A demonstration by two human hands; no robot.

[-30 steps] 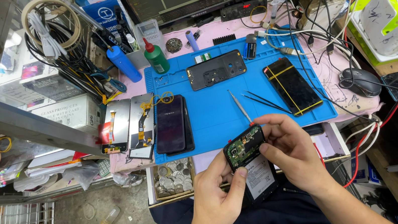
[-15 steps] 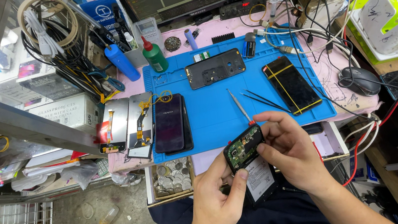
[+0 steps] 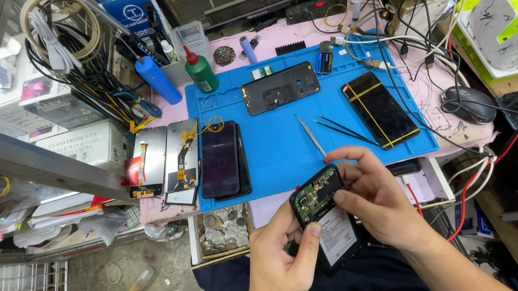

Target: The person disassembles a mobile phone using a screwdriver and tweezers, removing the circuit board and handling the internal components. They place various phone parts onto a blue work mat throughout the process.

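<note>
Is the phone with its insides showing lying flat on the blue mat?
No, both hands, the left hand and the right hand, hold the opened phone up in front of the blue mat.

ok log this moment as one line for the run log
left hand: holds opened phone from below | right hand: fingers on its upper circuit board | behind: blue repair mat, tweezers, black back cover

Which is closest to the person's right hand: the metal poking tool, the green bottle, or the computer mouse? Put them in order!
From the right hand in the head view:
1. Metal poking tool, on the blue mat, just above the fingertips.
2. Computer mouse, off to the right, beyond the mat's edge.
3. Green bottle, far back on the left, at the mat's top corner.
</note>
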